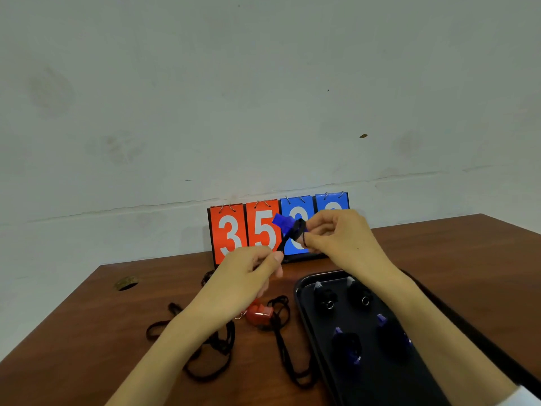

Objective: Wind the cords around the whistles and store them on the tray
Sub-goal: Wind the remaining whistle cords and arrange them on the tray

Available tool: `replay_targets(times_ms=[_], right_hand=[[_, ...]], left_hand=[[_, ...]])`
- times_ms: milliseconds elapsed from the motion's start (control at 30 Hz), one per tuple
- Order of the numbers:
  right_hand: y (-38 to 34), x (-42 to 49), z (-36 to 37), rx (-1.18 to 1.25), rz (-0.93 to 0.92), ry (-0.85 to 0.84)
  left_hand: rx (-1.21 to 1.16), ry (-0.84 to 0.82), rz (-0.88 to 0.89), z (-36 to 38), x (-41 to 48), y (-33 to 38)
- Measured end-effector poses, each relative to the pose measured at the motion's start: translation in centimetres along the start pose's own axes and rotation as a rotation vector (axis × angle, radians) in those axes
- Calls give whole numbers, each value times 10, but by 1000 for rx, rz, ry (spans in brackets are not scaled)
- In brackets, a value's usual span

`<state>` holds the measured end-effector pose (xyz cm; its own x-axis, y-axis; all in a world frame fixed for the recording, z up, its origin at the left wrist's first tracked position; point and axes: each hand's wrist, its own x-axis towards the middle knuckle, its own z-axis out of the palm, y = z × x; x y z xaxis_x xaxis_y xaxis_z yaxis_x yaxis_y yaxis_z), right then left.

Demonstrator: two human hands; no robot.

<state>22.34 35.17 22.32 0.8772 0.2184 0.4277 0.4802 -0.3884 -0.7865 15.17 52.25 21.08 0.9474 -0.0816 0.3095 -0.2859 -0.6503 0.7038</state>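
My right hand point(336, 235) holds a blue whistle point(283, 221) up above the table, with black cord wound round its body. My left hand point(248, 268) pinches the free end of that black cord point(285, 240), pulled taut down and to the left. A red whistle point(258, 315) lies on the table under my left hand, its black cord point(288, 353) spread loose around it. The black tray point(304, 312) at the lower right holds several whistles wound in black cord, such as a blue one point(347, 345) and a clear one point(325, 297).
A flip scoreboard point(234, 230) with red and blue number cards stands at the back of the brown table against the white wall. A round cable hole point(126, 284) is in the table at the left. More loose black cord point(213, 347) lies at the front left.
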Motion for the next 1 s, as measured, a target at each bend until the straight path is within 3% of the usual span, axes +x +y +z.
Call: replay_targets(times_ms=[100, 300, 467, 667, 833, 1000], right_hand=[[4, 0, 3, -191, -31, 29], [-2, -5, 3, -377, -103, -247], [-3, -9, 2, -226, -49, -542], [-13, -13, -3, -9, -18, -798], [-20, -16, -12, 111, -35, -835], [-24, -17, -19, 251, -22, -746]], left_hand=[[64, -1, 34, 1, -4, 6], [126, -20, 75, -7, -5, 9], [180, -30, 119, -19, -3, 2], [39, -69, 73, -20, 0, 0], [-71, -75, -23, -17, 3, 3], [-218, -43, -215, -12, 5, 5]])
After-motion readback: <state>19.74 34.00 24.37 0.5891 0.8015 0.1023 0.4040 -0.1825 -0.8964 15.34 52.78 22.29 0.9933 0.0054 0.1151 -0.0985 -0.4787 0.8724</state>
